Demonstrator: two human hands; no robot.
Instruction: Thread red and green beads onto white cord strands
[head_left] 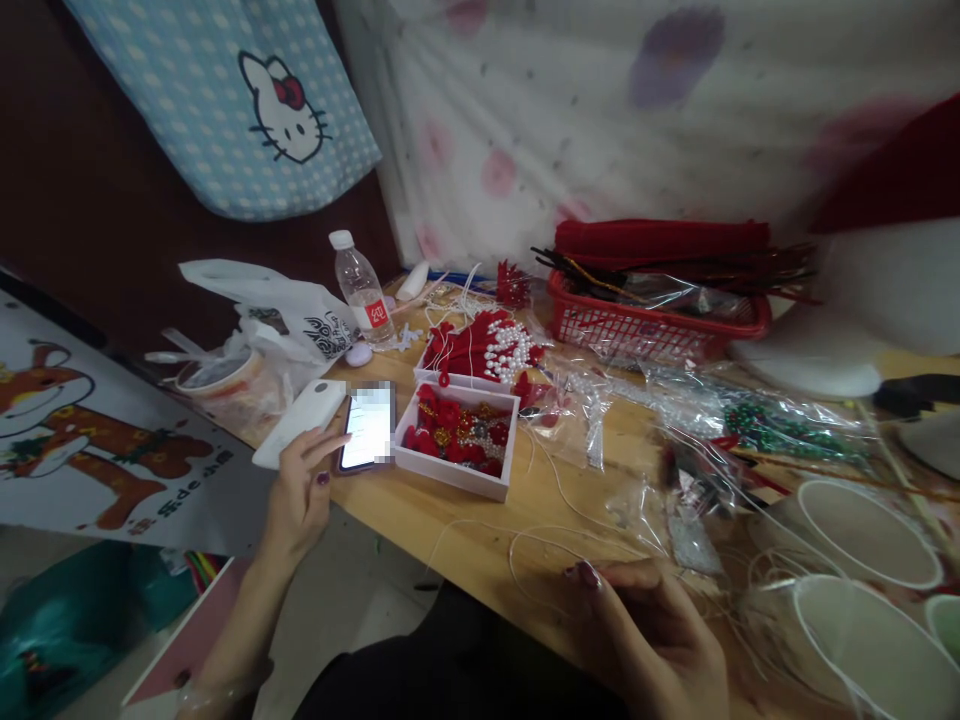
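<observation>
Touching the lit screen of a phone (367, 425) with an outstretched finger, the left hand (300, 500) is otherwise loosely bent and holds nothing. The phone lies on a wooden worktop (427, 510), near its front edge, between a white slab (296, 425) and a white box (454, 472) filled with red and gold trinkets (446, 415). Well to the right is the right hand (660, 630), thumb and fingertip brought together; pale cord (511, 545) loops just beside them, but whether they grip it cannot be told. Behind the box are more red pieces and white beads (510, 345). A water bottle (364, 290) and a plastic bag (292, 310) stand at back left. At back right stands a red basket (637, 332), with clear packets and green beads (780, 430) in front of it.
</observation>
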